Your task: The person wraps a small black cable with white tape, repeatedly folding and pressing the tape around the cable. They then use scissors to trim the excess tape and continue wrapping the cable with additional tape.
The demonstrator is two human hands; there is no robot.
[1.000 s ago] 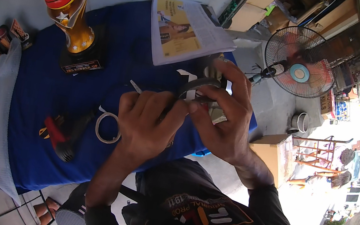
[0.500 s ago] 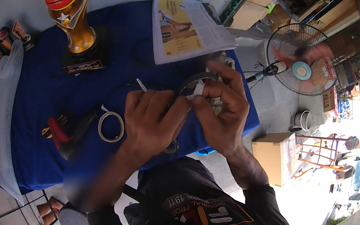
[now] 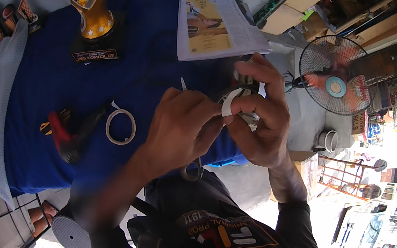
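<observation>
White strip, one, between the hands: pinched in right hand, left hand curled against it, hold unclear; step seemingly fingertip separating, next move calling for steady pinch; pale ring, left of both, on blue-covered table.

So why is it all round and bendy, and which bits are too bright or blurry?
Head view: the fisheye lens gives the round black rim and bends straight lines; head view, right side: the ground outside glares nearly white; head view, lower left: the left forearm smears into blur, while the white strip at the right hand shows fairly clearly.
</observation>
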